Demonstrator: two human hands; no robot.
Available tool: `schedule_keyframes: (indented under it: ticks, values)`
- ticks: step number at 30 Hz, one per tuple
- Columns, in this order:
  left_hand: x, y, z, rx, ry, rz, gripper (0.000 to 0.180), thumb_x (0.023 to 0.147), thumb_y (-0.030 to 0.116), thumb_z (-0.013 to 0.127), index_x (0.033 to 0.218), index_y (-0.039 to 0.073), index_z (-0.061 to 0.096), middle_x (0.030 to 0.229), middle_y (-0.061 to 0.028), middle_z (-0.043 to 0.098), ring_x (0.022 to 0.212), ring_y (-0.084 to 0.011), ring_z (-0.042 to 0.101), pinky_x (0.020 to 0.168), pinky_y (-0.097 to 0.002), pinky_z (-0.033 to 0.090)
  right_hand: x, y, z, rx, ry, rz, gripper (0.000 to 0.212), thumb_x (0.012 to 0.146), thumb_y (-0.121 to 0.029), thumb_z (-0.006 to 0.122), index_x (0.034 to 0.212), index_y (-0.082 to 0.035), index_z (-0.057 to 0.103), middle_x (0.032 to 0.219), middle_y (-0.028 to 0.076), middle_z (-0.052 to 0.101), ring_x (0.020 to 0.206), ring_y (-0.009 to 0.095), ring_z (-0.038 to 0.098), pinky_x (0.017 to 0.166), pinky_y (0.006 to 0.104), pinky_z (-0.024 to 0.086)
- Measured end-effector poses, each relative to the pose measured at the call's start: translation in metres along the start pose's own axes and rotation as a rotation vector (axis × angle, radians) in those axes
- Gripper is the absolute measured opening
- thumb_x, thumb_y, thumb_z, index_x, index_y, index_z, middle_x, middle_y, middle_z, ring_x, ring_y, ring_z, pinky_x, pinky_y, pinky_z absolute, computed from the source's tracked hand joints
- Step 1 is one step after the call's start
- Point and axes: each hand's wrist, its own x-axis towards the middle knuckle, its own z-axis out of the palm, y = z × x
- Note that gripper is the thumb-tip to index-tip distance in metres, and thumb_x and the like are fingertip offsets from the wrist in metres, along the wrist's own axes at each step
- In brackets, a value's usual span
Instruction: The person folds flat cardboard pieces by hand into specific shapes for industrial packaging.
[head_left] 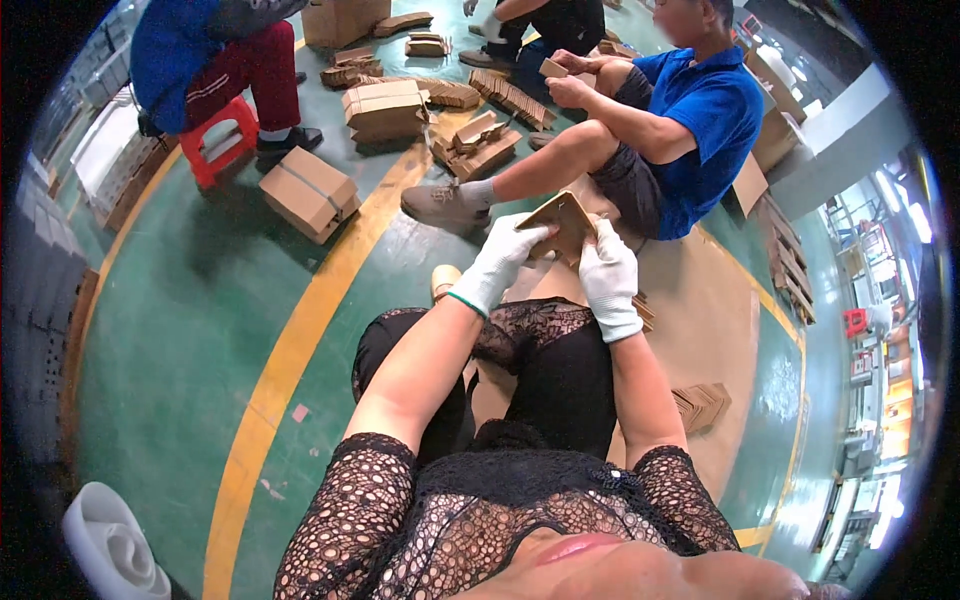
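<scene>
Head view: hands [498, 258] [609, 270] hold cardboard [568, 224]; box [345, 22] contents hidden.

The one view comes from the left of two fisheye cameras worn on the head. It looks steeply down over the chest [530, 485], very near, and forward to the left hand [495, 265] and right hand [610, 275], somewhat farther off, then across the green floor [200, 340] toward its far side. A yellow line [258, 425] bends with the lens.

Open passage extends over the green floor [200, 350] left of the hands [500, 262], while a co-worker's leg [545, 166] bars the way ahead and stacked cardboard [702, 408] obstructs the lower right.
</scene>
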Motion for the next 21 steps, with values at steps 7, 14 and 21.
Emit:
schedule_keyframes:
  ticks: [7, 14, 21]
  values:
    - [-0.001, -0.003, -0.002, 0.023, 0.109, -0.018, 0.012, 0.077, 0.011, 0.064, 0.085, 0.002, 0.065, 0.067, -0.0022, 0.06, 0.051, -0.0086, 0.051, 0.042, -0.0227, 0.038, -0.004, -0.008, 0.0, 0.014, -0.011, 0.005, 0.022, 0.081, -0.007, 0.056, 0.102, -0.008, 0.06, 0.086, 0.019, 0.063, 0.077, 0.034, 0.062, 0.066, 0.0381, 0.05]
    - [-0.003, -0.003, 0.001, -0.035, 0.135, 0.008, 0.01, 0.077, 0.008, 0.062, 0.084, 0.0, 0.064, 0.064, -0.0039, 0.059, 0.048, -0.0093, 0.054, 0.038, -0.0219, 0.036, -0.003, -0.008, -0.001, -0.007, -0.074, 0.035, 0.021, 0.082, -0.007, 0.056, 0.102, -0.008, 0.06, 0.086, 0.018, 0.063, 0.076, 0.034, 0.062, 0.067, 0.0383, 0.05]
    - [-0.005, 0.0, 0.003, -0.011, 0.171, -0.006, 0.009, 0.077, 0.008, 0.062, 0.082, 0.0, 0.064, 0.061, -0.0039, 0.059, 0.046, -0.009, 0.052, 0.038, -0.0228, 0.036, -0.002, -0.011, 0.0, -0.003, -0.122, 0.082, 0.024, 0.083, -0.005, 0.056, 0.107, -0.005, 0.059, 0.086, 0.019, 0.064, 0.078, 0.032, 0.064, 0.068, 0.0347, 0.049]
